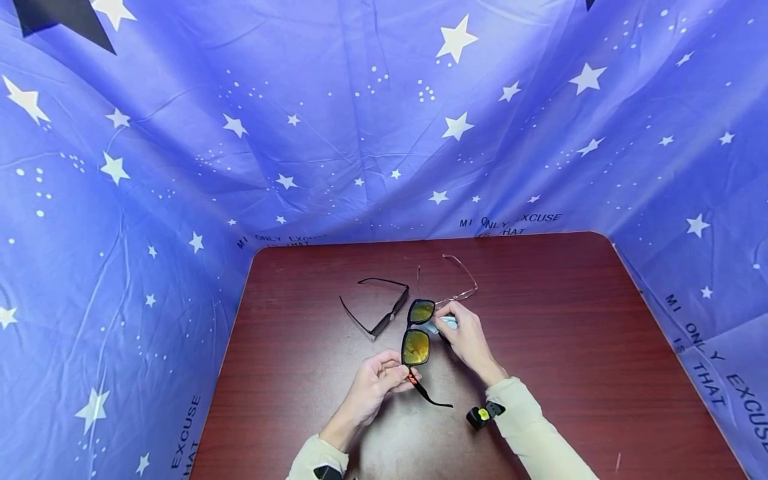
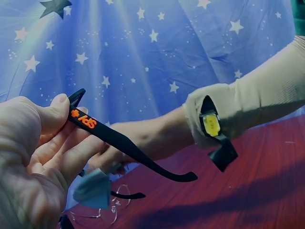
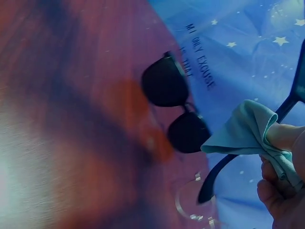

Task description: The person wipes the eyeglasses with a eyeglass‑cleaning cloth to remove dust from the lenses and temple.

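Black-framed sunglasses (image 1: 417,347) with yellow mirrored lenses are held up above the table, lenses facing the head camera. My left hand (image 1: 369,390) pinches them where the near temple meets the frame. That temple (image 2: 119,137), with orange lettering, stretches out past the fingers. At the far end of the frame, my right hand (image 1: 469,339) pinches a light blue cloth (image 3: 245,131). In the right wrist view the cloth is folded about the other temple (image 3: 217,179), whose curved tip sticks out below it. How tightly it wraps the temple is partly hidden by the fingers.
A second pair of dark sunglasses (image 1: 399,303) lies on the table left of the held pair, temples unfolded. Clear-framed glasses (image 1: 467,293) lie behind the right hand. The reddish-brown table (image 1: 576,300) is bounded by a blue star-printed curtain (image 1: 360,133).
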A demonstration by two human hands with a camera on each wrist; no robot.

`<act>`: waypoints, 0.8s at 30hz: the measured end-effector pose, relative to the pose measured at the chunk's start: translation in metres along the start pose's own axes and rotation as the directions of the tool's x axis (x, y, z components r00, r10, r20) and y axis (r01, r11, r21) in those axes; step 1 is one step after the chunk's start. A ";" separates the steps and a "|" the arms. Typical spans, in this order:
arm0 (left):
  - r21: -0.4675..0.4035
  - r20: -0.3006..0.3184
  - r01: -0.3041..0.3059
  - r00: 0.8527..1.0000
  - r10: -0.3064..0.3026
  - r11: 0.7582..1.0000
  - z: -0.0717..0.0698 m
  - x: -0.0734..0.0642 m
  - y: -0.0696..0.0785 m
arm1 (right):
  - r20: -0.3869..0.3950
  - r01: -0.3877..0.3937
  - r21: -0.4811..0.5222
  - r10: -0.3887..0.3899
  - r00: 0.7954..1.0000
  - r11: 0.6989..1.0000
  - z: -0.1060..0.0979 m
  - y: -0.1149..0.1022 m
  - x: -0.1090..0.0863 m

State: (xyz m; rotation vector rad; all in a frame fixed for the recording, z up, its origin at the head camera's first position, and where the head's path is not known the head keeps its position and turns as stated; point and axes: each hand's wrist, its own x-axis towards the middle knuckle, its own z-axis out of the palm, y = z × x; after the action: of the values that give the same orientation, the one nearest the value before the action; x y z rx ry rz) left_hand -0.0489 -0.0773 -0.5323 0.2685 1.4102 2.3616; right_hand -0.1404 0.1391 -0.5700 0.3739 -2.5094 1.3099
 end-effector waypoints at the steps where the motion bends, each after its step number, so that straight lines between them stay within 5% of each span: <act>1: 0.001 -0.001 0.000 1.000 0.000 1.000 0.000 0.000 0.000 | -0.001 -0.006 0.004 0.006 1.000 1.000 -0.001 -0.002 0.002; 15: 0.009 0.005 -0.042 0.999 0.042 0.999 -0.007 -0.002 0.005 | 0.008 -0.074 -0.001 0.074 0.997 0.997 -0.006 0.004 -0.008; 21: 0.103 0.026 -0.083 0.996 0.080 0.991 -0.011 -0.003 0.005 | -0.020 -0.113 0.000 0.113 0.993 0.994 -0.014 0.009 -0.014; 24: 0.167 0.045 -0.105 0.994 0.099 0.980 -0.015 -0.003 0.002 | -0.073 -0.069 0.014 0.070 0.995 0.997 -0.017 0.011 -0.013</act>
State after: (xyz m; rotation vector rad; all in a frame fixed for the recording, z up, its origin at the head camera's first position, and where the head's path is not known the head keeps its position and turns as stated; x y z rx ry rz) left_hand -0.0522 -0.0917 -0.5375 0.4370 1.6179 2.3059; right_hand -0.1302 0.1600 -0.5740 0.2379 -2.4750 1.3396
